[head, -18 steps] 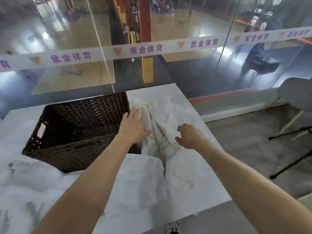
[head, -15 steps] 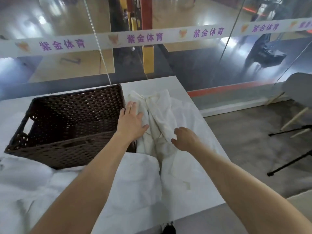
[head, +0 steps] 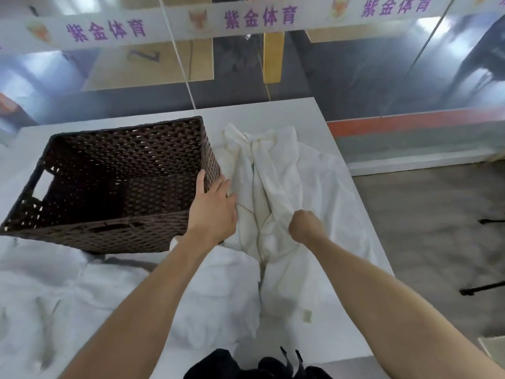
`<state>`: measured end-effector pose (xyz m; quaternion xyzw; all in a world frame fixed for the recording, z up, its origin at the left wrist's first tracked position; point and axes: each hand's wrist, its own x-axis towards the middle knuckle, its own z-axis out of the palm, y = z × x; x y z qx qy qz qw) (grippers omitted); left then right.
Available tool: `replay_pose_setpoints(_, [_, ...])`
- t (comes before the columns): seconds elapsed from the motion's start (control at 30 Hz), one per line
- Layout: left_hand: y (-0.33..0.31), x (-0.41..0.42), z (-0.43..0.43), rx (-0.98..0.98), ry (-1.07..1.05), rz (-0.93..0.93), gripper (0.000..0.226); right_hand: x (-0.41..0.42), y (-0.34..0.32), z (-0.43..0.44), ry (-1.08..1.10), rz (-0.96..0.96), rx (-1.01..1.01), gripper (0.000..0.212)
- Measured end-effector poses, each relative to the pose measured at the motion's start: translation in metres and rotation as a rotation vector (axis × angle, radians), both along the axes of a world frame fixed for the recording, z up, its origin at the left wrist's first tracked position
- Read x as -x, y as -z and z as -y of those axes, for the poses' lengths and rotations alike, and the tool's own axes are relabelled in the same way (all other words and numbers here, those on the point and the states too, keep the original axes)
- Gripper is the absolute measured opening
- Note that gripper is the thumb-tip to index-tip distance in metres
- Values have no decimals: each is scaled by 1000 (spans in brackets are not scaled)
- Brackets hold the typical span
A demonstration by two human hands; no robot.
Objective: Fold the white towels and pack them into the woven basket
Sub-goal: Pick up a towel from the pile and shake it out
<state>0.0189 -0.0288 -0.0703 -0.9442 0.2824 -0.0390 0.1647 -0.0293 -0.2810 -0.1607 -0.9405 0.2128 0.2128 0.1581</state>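
A dark brown woven basket stands empty on the white table, left of centre. A crumpled white towel lies just right of it. My left hand rests with straight fingers against the basket's right wall and the towel's left edge. My right hand grips a fold of that towel, fingers curled under and hidden. More white towels lie bunched on the near side of the table, in front of the basket.
A glass wall with a white banner runs behind the table. The table's right edge drops to a grey floor where black stand legs reach in. Something black shows at the bottom edge.
My left hand slid onto the basket's right wall. My right hand closed on the towel fold. The view tilted down and the basket appears nearer the centre.
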Motion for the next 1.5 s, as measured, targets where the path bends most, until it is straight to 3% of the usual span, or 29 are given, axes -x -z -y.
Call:
replay_pose_setpoints(0.2, [0,1,2,47,-36,-12,45,-21,-29,18,40,28,-184,26])
replay_pose_setpoints(0.33, [6,-4,7,38,-86,-60,35,-34,-62,28,241,238,-378,24])
replay_pose_setpoints(0.43, [4,-20,21,152,-75,-110,23,-50,-104,34,251,408,-443,15])
replay_pose_setpoints(0.5, [-2,-36,40,309,-74,-213,25,-56,-143,41,185,350,-381,50])
replay_pose_setpoints(0.57, [-12,-51,64,453,-91,-299,28,-57,-173,52,83,253,-201,63])
replay_pose_setpoints(0.7, [-26,-75,114,565,-23,-319,52,-38,-212,76,-148,305,-105,15])
replay_pose_setpoints(0.8, [-22,-79,148,505,-11,-409,77,-16,-247,86,-208,509,-175,12])
replay_pose_setpoints(0.83, [-16,-78,157,519,0,-427,66,-11,-255,90,-218,564,-176,12])
replay_pose_setpoints(0.9, [-3,-78,169,670,-16,-424,17,-4,-264,104,-214,608,-123,14])
replay_pose_setpoints(1.1, [-52,-112,175,1155,-190,-330,14,14,-263,147,55,615,-46,8])
replay_pose_setpoints(1.17, [-94,-113,179,1236,-129,-286,16,16,-262,140,148,622,-154,38])
replay_pose_setpoints(1.23, [-131,-108,182,1253,-28,-238,18,12,-254,124,121,547,-164,70])
replay_pose_setpoints(1.27, [-149,-102,183,1244,14,-227,19,9,-244,116,86,493,-146,71])
replay_pose_setpoints(1.33, [-179,-95,182,1177,93,-162,21,1,-227,107,58,456,-112,46])
replay_pose_setpoints(1.43, [-210,-96,161,912,179,44,21,-1,-240,118,165,599,-149,14])
replay_pose_setpoints(1.5, [-225,-103,143,724,169,125,24,2,-273,132,220,700,-250,35])
